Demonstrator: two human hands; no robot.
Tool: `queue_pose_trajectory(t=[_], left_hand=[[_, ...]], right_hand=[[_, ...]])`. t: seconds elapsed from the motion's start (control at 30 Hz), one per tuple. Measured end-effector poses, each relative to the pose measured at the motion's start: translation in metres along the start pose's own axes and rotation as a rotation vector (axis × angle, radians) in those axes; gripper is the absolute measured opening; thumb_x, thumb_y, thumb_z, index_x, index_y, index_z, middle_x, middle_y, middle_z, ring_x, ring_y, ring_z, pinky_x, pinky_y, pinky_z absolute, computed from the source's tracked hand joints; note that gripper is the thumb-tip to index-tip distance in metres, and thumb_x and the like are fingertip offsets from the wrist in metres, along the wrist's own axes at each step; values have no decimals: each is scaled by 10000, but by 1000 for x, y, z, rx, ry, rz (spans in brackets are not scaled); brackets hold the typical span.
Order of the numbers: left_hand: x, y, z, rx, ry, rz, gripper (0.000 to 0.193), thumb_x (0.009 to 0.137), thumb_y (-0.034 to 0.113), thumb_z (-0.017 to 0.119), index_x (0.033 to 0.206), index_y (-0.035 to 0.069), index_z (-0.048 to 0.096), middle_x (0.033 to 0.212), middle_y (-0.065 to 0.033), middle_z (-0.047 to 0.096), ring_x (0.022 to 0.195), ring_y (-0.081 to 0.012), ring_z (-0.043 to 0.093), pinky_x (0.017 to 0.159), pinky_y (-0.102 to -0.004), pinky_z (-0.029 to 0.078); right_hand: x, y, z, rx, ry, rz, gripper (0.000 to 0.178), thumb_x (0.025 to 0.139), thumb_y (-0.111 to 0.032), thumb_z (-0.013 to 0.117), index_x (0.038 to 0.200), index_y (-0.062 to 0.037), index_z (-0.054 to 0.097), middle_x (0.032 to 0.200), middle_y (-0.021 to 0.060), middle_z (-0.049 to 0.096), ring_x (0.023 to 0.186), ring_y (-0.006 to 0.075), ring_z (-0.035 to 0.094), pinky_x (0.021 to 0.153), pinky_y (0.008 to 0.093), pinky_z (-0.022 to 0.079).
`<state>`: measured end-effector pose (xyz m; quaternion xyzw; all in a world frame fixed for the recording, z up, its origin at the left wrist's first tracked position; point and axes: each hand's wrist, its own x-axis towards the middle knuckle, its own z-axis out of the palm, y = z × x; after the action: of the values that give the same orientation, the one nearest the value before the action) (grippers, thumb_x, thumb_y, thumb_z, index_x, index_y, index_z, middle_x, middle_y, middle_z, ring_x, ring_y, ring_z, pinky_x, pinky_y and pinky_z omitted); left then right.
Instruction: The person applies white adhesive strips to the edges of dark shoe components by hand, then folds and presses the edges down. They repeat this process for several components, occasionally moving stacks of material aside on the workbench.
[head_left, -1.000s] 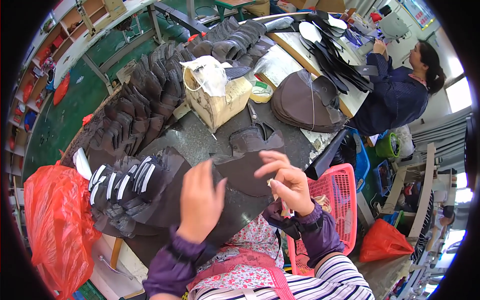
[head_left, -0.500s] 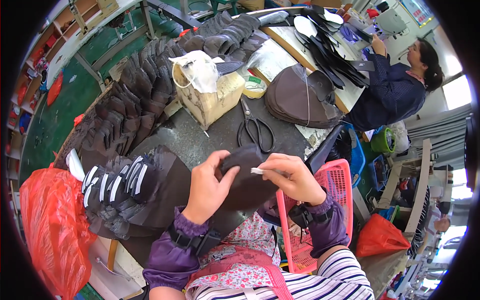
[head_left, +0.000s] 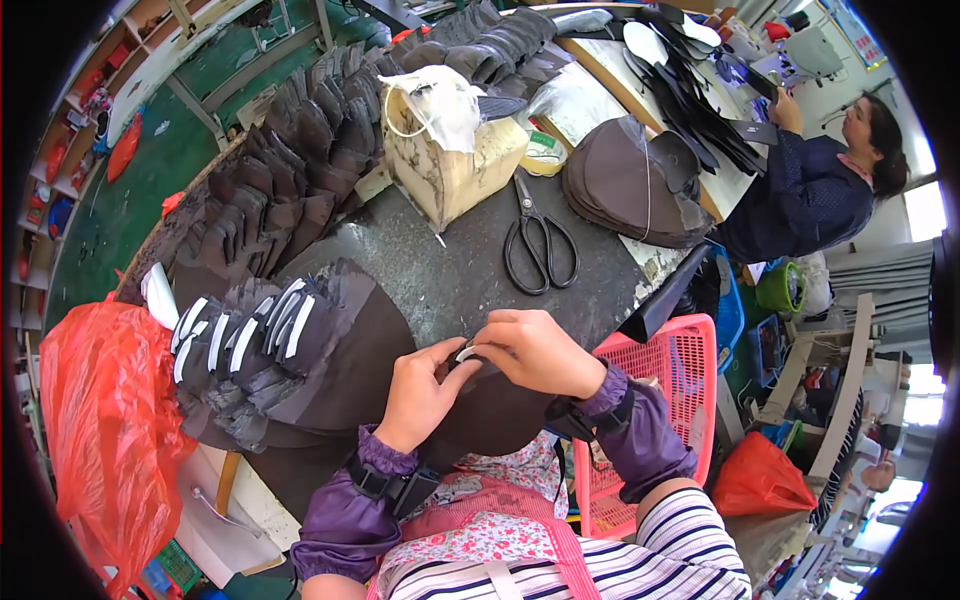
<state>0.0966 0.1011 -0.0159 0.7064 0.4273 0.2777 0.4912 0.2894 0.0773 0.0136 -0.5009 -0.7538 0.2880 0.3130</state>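
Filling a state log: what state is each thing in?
Dark piece: held
White strip: pinched, mostly hidden
Left grip: closed on dark piece
Right grip: closed on white strip
Scissors: on table, blades closed
Brown stack: cord across top
Pink basket: open-topped

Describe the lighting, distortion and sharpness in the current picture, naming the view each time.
Head view: fisheye distortion bends the beige beam at right, with black corners; head view: the window at right glares white, and the large red bag at left shows pale sheen; head view: the scissors look fairly crisp, while the dark piece below the left hand and right hand shows little detail.
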Motion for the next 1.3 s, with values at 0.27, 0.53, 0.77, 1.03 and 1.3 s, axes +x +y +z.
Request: queue_pose_trajectory(t=[0.27, 0.53, 0.77, 1.03, 1.3], left_hand=[[-3, -4, 3, -150, 38, -90, 174, 892, 67, 677, 1006, -64, 685, 768, -41, 676, 662, -38, 592, 575, -220, 479], [-3, -4, 8, -181, -20, 23, 168, 907, 30, 626, 1053, -53, 639, 978, -93, 701, 731, -64, 610, 633, -242, 504], [-16, 3, 9, -33, -120, 402, 171, 921, 13, 576, 1087, -26, 586, 1122, -128, 691, 820, -115, 634, 715, -273, 513], [-48, -25, -34, -262, -348, -180, 170, 932, 122, 606, 1038, -11, 607, 919, -47, 667, 663, -137, 575, 614, -262, 472], [-26, -19, -47, -72, -436, -138, 156, 924, 150, 618, 953, -3, 611, 818, -35, 638, 647, -144, 570, 571, -305, 452]], right_hand=[[-21, 4, -4, -144, 159, 285, 212, 789, -169, 761, 865, 7, 670, 754, 139, 597, 676, 310, 619, 612, 383, 491], [-32, 9, 11, -227, 460, 445, 292, 785, -198, 777, 927, 18, 638, 807, 145, 590, 685, 295, 626, 606, 383, 490], [-42, -4, 23, -95, 387, 316, 169, 843, -108, 689, 900, 30, 608, 816, 161, 584, 742, 364, 618, 637, 405, 494], [-141, 39, -66, -952, 597, 1061, 347, 893, -236, 655, 1113, 21, 575, 1080, 231, 612, 920, 403, 606, 779, 435, 490], [-52, -29, -2, -72, 133, 202, 621, 743, -128, 808, 1261, 6, 494, 1042, 172, 622, 923, 299, 635, 805, 389, 506]])
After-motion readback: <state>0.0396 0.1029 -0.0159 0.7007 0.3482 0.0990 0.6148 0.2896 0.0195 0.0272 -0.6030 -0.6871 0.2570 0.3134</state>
